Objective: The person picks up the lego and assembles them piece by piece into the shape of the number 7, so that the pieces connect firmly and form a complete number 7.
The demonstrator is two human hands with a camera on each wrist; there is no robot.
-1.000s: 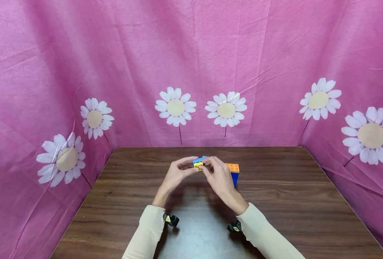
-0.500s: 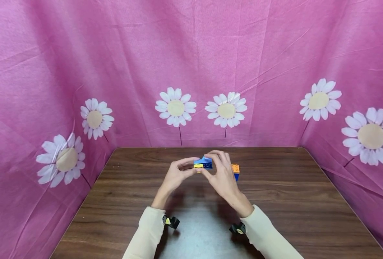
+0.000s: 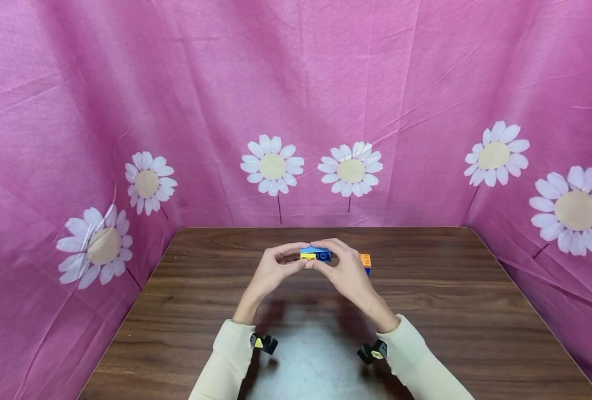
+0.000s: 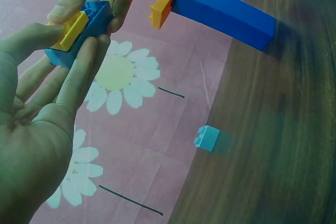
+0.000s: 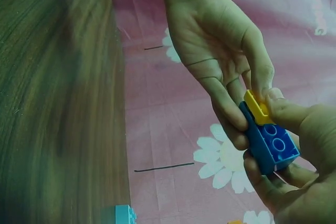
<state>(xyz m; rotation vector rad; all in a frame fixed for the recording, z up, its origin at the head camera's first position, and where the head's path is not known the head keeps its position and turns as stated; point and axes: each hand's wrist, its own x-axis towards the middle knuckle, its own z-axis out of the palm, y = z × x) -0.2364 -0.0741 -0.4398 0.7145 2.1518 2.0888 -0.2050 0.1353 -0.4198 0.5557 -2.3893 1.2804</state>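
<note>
Between both hands, above the table, is a blue toy brick (image 3: 324,255) with its hollow side turned towards me. A thinner yellow brick (image 3: 307,256) lies against one end of that hollow side. My left hand (image 3: 270,271) pinches the pair, thumb on the yellow brick and fingers along the blue brick (image 4: 98,23). From the other side my right hand (image 3: 347,273) grips them, its thumb pressed on the yellow brick (image 5: 256,107) and its fingers under the blue one. Thumbs and fingers partly hide both bricks.
Behind the right hand stands a tall blue block (image 4: 226,15) topped by an orange brick (image 3: 365,260). A small light blue brick (image 4: 209,138) sits on the brown table (image 3: 176,311), hidden by the hands in the head view. Pink flowered cloth (image 3: 296,83) surrounds the table.
My right hand shifted slightly right, and its raised fingers came down onto the top of the blue brick. More of the brick's hollow side shows than a second ago. The left hand stayed nearly still.
</note>
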